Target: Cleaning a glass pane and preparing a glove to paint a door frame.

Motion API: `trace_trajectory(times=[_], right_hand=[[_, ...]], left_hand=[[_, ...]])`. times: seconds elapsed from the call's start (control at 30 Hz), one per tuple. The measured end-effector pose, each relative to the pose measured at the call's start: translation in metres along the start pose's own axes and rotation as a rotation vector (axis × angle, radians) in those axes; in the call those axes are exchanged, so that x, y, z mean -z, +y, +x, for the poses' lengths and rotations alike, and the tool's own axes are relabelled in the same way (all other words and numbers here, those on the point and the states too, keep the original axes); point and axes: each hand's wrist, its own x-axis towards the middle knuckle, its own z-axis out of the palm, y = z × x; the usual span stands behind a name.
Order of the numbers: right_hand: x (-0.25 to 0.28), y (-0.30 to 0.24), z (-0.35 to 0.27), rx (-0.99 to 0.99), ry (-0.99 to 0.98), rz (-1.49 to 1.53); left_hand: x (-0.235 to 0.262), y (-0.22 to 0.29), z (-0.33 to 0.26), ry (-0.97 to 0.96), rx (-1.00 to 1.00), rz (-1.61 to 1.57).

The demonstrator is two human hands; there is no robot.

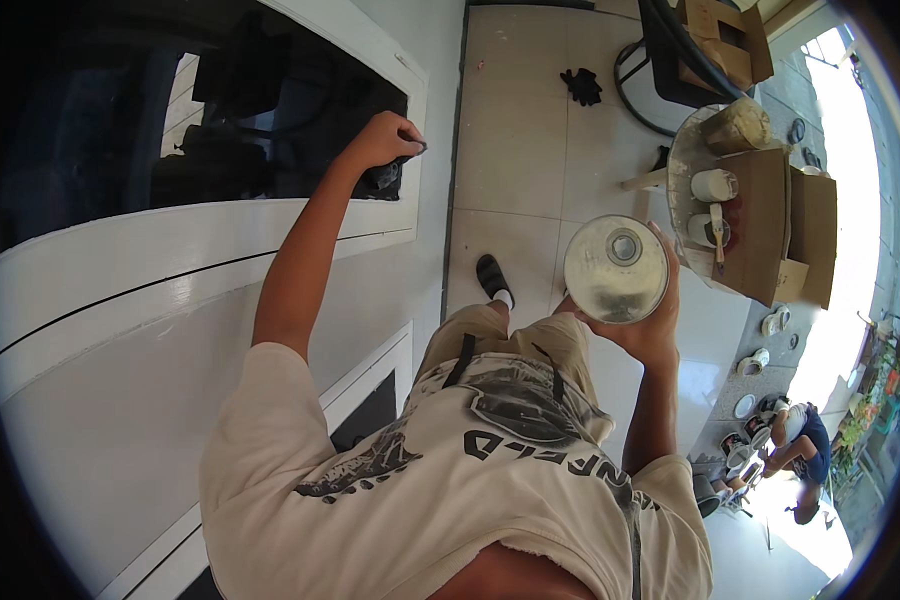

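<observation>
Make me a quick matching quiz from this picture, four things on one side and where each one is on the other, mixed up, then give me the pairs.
Things:
1. dark rag
2. round metal can
3. black gloves
4. paintbrush

Places:
A. lying on the tiled floor, far from the person
B. held in the right hand
C. pressed against the white window frame by the left hand
D. resting on a container on the round table with cardboard

Pairs: 1-C, 2-B, 3-A, 4-D
</observation>
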Motion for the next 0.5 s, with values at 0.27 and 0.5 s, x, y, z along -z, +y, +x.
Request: trace_trajectory(times=[0.27, 0.5], right_hand=[[-0.044, 0.045, 0.007, 0.011, -0.028, 0.035], [-0.072, 0.080, -0.009, -0.146, -0.035, 0.081]], left_hand=[[-0.037, -0.167, 0.026, -0.410, 0.064, 0.934], [-0.060, -0.221, 0.026, -0.557, -0.131, 1.149]])
